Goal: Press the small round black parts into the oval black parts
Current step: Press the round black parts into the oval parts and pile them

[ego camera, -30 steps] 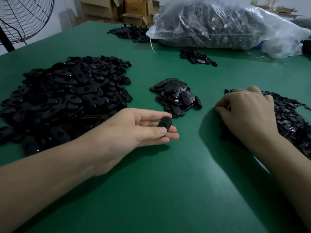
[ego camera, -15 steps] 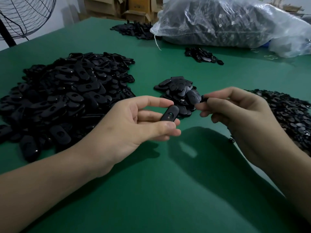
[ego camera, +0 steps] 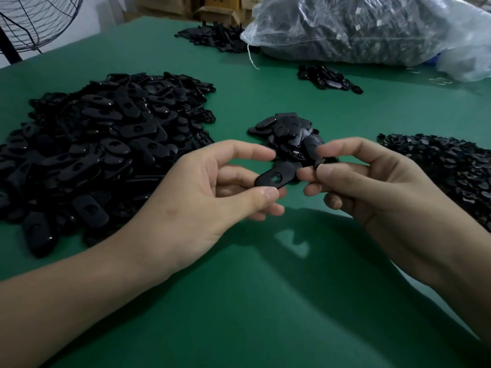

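Left hand [ego camera: 210, 200] grasps one oval part [ego camera: 276, 177] above the green counter [ego camera: 265, 301]: thumb at its near end, fingers beneath, forefinger arched over it without touching. The part's hole faces up. Right hand [ego camera: 372, 187] pinches a small round part [ego camera: 319, 163] between thumb and forefinger, mostly hidden, just beside the oval part's right end and not yet in the hole. Big heap of oval parts [ego camera: 93, 144] lies on the counter to the left, small heap [ego camera: 289, 131] right behind the hands, heap of small round parts [ego camera: 446, 166] to the right. Far side: clear plastic bag [ego camera: 358, 30] full of dark parts, fan [ego camera: 34, 22] at the top-left corner.
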Tool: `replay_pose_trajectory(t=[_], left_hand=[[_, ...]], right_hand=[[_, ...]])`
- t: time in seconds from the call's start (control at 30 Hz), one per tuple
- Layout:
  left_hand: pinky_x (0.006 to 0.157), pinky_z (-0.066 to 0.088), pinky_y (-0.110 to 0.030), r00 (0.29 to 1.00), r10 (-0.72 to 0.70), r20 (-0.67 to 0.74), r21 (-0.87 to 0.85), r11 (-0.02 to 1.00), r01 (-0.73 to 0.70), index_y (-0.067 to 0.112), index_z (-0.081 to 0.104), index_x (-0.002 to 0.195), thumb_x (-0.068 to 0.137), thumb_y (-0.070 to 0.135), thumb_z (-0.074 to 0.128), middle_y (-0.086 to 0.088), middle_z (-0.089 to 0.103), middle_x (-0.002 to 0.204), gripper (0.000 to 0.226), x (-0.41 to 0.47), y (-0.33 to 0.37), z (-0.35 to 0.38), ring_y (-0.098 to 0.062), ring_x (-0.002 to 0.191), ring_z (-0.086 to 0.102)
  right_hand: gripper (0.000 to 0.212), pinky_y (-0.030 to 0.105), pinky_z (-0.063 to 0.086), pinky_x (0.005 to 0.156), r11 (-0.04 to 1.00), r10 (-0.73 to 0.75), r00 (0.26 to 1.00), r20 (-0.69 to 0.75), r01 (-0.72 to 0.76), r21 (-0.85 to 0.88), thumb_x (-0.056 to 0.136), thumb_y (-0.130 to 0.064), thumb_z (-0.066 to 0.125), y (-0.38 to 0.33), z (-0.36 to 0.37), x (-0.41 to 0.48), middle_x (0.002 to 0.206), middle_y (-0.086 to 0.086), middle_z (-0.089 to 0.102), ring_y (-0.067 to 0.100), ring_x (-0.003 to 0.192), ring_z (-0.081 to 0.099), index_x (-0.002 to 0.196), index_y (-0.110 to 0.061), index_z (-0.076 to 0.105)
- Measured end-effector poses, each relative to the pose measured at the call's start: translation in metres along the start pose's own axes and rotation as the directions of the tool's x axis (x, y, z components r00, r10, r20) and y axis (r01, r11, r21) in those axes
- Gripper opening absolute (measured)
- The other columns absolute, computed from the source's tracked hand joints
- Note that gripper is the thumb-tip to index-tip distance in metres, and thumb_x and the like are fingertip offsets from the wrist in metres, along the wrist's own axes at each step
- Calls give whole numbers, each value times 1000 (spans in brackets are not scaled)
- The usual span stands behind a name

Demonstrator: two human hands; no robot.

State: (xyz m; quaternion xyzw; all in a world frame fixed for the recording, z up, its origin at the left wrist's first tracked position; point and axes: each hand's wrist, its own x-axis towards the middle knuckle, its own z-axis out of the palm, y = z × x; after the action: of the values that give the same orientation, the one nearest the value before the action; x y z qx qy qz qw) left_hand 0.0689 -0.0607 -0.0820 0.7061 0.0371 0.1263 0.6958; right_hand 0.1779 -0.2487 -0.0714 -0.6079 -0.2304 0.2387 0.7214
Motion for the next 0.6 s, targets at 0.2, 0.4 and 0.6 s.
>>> replay_pose_trajectory(t=[0.2,0.4,0.6], left_hand=[[70,61,-21,998,50,-44,39,998,-48,9,65,103,86,5,74,-4,80,86,19,1,-3,-3,-19,78,79],[69,60,-23,990,129,-52,139,983,-121,29,76,100,89,15,75,3,77,85,18,1,-7,-8,-12,84,77],[76,62,-25,986,159,-42,170,974,-150,41,77,108,94,22,63,1,69,93,28,2,-7,-7,-8,92,72]], right_hand=[[31,16,50,59,999,31,999,11,-31,14,64,-22,79,-1,4,-2,94,15,78,16,75,72,92,-13,71],[24,17,49,60,1000,25,999,32,-24,-14,64,-22,79,-1,4,-3,88,12,77,14,73,70,88,-19,79],[30,23,46,66,997,6,999,38,-3,-72,65,-25,77,1,4,-3,79,2,68,11,73,61,94,-20,82]])
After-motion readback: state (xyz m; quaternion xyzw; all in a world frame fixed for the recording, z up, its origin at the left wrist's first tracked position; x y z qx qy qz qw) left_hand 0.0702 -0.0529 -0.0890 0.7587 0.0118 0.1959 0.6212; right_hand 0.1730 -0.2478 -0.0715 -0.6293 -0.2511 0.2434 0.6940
